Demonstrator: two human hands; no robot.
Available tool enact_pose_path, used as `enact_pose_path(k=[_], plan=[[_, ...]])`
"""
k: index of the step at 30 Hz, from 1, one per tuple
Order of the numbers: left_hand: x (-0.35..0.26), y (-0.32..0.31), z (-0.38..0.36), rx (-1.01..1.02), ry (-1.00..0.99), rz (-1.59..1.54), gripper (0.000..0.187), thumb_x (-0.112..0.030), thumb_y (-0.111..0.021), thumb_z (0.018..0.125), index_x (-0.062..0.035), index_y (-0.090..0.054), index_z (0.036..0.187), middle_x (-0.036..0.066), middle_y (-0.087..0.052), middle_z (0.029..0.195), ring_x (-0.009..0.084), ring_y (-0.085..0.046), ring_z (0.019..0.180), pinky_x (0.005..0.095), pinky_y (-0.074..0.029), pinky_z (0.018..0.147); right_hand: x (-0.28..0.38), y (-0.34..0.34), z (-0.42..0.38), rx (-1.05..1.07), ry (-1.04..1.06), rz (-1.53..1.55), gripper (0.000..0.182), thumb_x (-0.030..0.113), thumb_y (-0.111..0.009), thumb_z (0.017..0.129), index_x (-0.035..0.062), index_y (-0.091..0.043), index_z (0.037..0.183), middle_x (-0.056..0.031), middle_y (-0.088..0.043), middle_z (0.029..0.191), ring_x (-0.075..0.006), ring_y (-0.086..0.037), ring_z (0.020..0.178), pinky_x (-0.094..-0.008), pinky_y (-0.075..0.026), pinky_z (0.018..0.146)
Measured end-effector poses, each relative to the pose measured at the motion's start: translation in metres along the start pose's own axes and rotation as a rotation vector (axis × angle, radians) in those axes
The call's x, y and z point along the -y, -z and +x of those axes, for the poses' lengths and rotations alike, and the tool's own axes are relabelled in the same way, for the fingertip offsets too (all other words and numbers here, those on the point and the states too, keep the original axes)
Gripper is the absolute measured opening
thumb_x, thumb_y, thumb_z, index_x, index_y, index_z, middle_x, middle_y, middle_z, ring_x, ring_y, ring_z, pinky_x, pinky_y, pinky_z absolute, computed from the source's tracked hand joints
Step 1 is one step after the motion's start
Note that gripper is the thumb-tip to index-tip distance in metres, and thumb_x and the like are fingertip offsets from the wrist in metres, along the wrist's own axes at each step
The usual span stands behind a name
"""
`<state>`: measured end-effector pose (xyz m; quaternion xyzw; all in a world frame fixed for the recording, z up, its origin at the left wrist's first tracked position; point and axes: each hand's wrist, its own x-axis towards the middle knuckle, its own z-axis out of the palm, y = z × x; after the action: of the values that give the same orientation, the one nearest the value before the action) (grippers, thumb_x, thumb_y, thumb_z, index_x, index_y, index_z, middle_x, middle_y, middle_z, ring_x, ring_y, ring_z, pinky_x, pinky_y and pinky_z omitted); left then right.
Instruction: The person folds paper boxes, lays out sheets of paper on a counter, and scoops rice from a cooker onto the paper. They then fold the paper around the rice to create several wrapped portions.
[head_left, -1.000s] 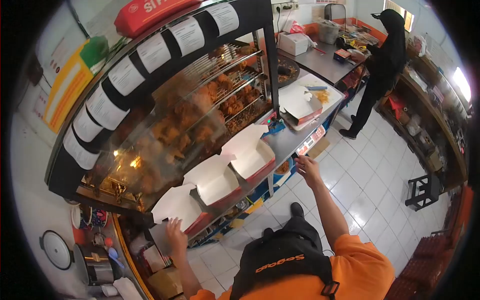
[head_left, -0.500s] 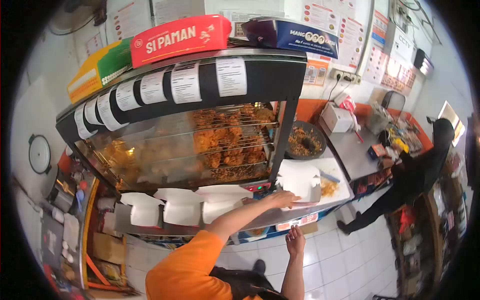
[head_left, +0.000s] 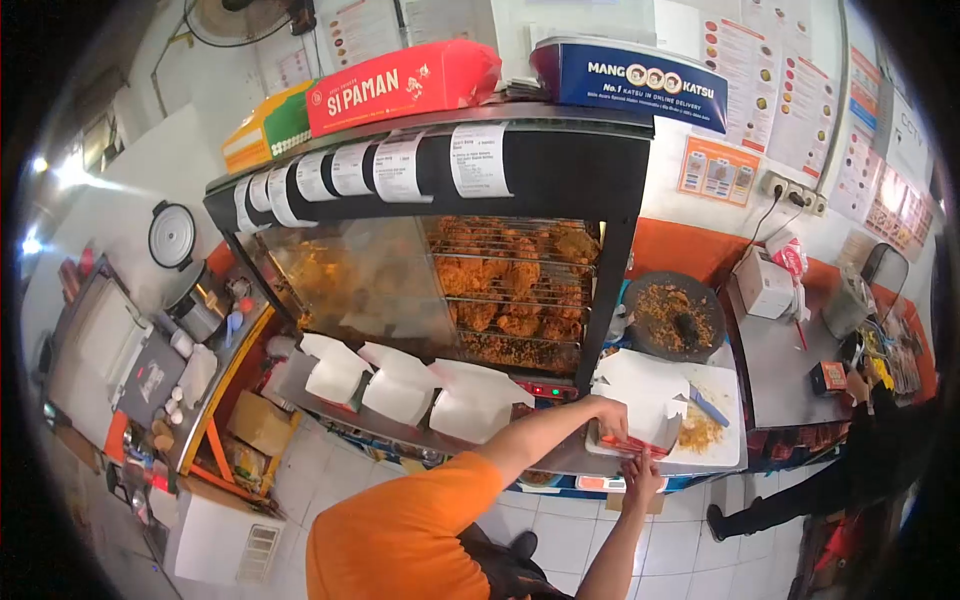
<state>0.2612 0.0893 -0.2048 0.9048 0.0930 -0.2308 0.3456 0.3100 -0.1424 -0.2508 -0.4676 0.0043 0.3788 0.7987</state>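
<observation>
An open paper food box [head_left: 640, 405], white inside with a red outer wall, sits on a white cutting board [head_left: 718, 460] at the counter's right end. My left hand [head_left: 608, 418] grips the box's front left wall, fingers closed. At the front edge, my right hand [head_left: 641, 475] pinches the red wall from below. A knife with a blue handle [head_left: 708, 406] lies right of the box beside golden crumbs [head_left: 698, 432]. Left along the counter stand three more open boxes: one box [head_left: 336, 375], a second box [head_left: 398, 390] and a third box [head_left: 472, 405].
A heated display case [head_left: 430, 170] with fried chicken [head_left: 510, 275] on racks rises behind the boxes. Behind the board is a dark mortar [head_left: 675, 315] of reddish-brown food. Folded cartons lie on top of the case. A person in black [head_left: 850, 470] stands at the right counter.
My right hand has come up from below the counter edge to the box's front. My left hand stays on the box. The view has shifted, and the other person now reaches over the right counter.
</observation>
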Motion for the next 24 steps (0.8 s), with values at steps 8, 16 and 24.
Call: enact_pose_path(k=[8,16,24], plan=[[-0.106,0.007,-0.052,-0.844,-0.182,0.527,0.012,-0.016,-0.066,0.083,-0.0076,-0.069,0.091,0.014,-0.072,0.084,0.0350,-0.071,0.077,0.0499,-0.052,0.069,-0.025,0.029,0.043,-0.026,-0.002,-0.059,0.042,0.034,-0.066,0.098,-0.0033,-0.059,0.115,-0.0176,-0.067,0.104,-0.0255,-0.069,0.093,-0.0334,-0.058,0.077],[-0.151,-0.077,-0.298,-0.955,-0.495,0.044,0.031,-0.002,-0.061,0.081,-0.0101,-0.072,0.109,0.010,-0.075,0.100,0.0270,-0.073,0.084,0.0401,-0.057,0.069,0.079,-0.018,-0.113,0.030,-0.034,-0.317,0.036,0.026,-0.061,0.099,0.0032,-0.057,0.127,-0.0097,-0.065,0.118,-0.0202,-0.065,0.100,-0.0320,-0.057,0.081],[-0.110,-0.185,-0.404,-0.143,-0.409,-0.809,0.031,0.000,-0.055,0.088,0.0015,-0.060,0.119,0.014,-0.066,0.107,0.0203,-0.059,0.105,0.0347,-0.045,0.095,0.085,-0.088,-0.283,0.328,0.033,-0.534,0.035,0.019,-0.063,0.099,0.0046,-0.055,0.130,-0.0094,-0.061,0.122,-0.0139,-0.061,0.099,-0.0277,-0.053,0.078]])
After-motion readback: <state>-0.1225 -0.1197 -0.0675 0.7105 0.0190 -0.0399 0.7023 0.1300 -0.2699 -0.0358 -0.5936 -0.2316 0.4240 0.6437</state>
